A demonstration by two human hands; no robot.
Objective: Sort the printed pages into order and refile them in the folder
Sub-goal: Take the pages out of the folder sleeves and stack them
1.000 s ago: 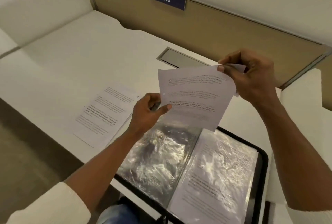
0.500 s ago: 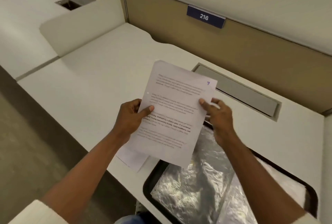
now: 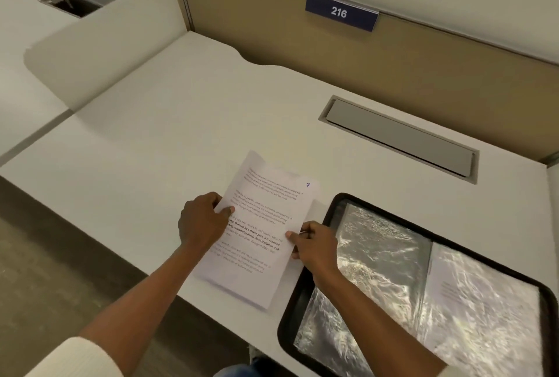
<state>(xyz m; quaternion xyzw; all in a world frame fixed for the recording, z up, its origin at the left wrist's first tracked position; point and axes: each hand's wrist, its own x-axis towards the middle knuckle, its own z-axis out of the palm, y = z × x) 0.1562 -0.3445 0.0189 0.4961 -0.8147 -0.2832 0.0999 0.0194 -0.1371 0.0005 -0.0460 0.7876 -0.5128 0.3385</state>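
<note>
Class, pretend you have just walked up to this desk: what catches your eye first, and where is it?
The stack of printed pages sits in the middle, pinched at its sides by the left hand and right hand. Right of it lies an open black folder with shiny plastic sleeves. A blue sign reading 216 hangs on the back panel.

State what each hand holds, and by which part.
The left hand pinches the printed pages at their left edge; the right hand pinches their right edge.
</note>
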